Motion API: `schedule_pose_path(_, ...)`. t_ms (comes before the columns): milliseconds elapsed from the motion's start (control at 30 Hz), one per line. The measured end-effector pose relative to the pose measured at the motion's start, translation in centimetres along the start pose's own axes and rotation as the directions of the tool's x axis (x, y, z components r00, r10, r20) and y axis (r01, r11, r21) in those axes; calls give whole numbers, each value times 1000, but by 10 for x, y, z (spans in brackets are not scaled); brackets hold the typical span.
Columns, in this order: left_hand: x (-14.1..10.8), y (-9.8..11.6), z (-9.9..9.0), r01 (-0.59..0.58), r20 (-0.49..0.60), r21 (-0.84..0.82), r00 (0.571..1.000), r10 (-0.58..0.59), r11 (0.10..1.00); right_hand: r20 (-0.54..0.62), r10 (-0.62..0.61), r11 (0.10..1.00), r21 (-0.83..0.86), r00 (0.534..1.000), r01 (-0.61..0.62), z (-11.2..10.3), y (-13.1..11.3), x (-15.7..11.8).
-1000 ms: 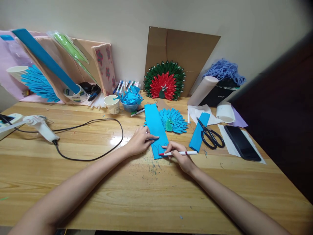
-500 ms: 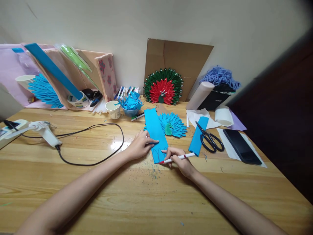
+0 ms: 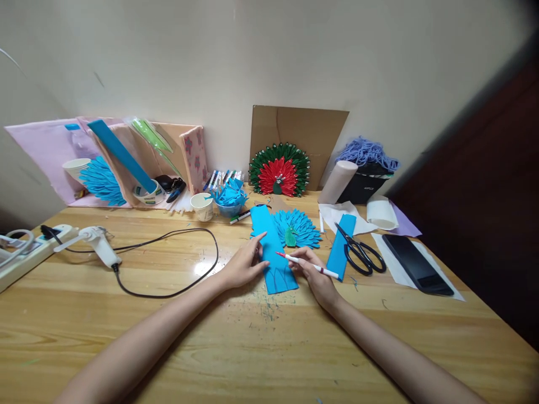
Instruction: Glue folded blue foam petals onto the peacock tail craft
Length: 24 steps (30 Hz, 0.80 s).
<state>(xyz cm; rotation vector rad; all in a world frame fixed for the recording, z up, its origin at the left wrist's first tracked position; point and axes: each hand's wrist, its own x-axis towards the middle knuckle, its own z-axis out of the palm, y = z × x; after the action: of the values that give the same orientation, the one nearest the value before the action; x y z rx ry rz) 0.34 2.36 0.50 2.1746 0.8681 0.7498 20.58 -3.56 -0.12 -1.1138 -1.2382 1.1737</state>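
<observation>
A blue strip of craft foam or felt lies on the table, with dark curved petal outlines near its front end. My left hand rests along its left edge, fingers apart and touching it. Between the fingers of my right hand is a white marker with a red tip, raised over the strip and pointing left. Behind the strip sits a blue fan of petals with a green bird-shaped piece. Black-handled scissors lie across a second blue strip to the right.
A phone lies at the right. Behind stand a red and green peacock fan, a cup of blue scraps, a paper cup and several markers. A black cable loops at the left.
My right hand has lifted the marker tip off the strip's front end and up over its middle. My left hand's fingers have spread wider. The view has tilted upward.
</observation>
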Motion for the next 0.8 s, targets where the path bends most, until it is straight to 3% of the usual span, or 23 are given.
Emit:
schedule_pose_path(200, -3, -1, 2, -21, 40, -51, 999, 23, 998, 208, 15, 997, -71, 978, 0, 3, -12, -4)
schedule_pose_path(567, -6, 14, -2, -187, 163, 154, 973, 162, 970, 283, -41, 993, -98, 958, 71, 11, -14, -3)
schedule_pose_path(700, -9, 18, 4, -226, 160, 163, 967, 200, 960, 337, -91, 966, -198, 937, 165, 13, -18, -9)
schedule_pose_path(800, -10, 19, 11, -198, 114, 120, 976, 185, 973, 406, -173, 897, -310, 897, 314, 13, -17, -13)
